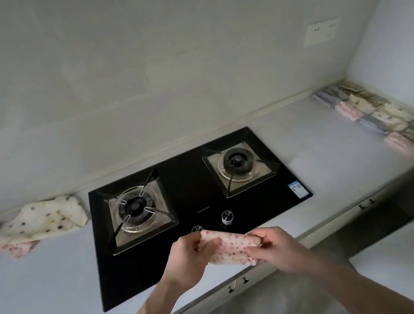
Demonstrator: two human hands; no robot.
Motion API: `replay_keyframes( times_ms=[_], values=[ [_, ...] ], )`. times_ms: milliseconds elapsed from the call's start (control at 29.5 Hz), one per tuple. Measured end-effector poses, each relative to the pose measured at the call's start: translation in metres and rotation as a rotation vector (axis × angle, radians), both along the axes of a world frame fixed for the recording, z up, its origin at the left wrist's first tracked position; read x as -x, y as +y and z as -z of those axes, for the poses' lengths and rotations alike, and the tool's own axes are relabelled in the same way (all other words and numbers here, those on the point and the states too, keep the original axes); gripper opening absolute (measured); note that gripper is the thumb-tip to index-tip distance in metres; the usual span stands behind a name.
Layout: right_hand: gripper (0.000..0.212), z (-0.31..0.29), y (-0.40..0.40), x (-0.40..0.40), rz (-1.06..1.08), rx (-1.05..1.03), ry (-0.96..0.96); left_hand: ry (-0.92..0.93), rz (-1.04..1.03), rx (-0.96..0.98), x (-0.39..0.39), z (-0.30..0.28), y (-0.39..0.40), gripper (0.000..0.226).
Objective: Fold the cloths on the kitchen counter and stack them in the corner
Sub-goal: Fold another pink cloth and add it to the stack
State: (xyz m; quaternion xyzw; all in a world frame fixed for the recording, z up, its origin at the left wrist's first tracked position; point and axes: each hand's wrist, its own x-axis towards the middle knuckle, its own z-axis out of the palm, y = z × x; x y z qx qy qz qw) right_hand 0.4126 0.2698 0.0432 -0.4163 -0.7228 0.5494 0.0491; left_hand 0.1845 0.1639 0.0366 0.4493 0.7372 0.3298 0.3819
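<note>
Both hands pinch a soft pink dotted cloth (232, 248), bunched up over the glossy black hob (190, 209): left hand (190, 258) on one end, right hand (278, 249) on the other. Rumpled cloths (46, 219) lie far left on the pale counter (322, 148); folded ones (374, 115) sit in the right corner.

Between my hands I see a pale pink cloth (232, 248) with red dots. Beyond them, the hob (196, 213) is black. Far left, a cream cloth (46, 219) shows brown dots; far right, folded cloths (373, 112) mix pink, grey-blue and cream.
</note>
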Motion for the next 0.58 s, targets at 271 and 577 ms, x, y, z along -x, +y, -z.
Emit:
replay_keyframes(
  times_ms=[271,577],
  values=[
    [0.014,-0.002,0.055,-0.074,0.219,-0.017,-0.034,0.068,0.141,0.073,-0.052,-0.010,0.093,0.043],
    [0.010,-0.001,0.123,-0.133,0.587,0.100,0.046,0.127,0.346,0.065,-0.113,-0.026,0.227,0.041]
  ],
)
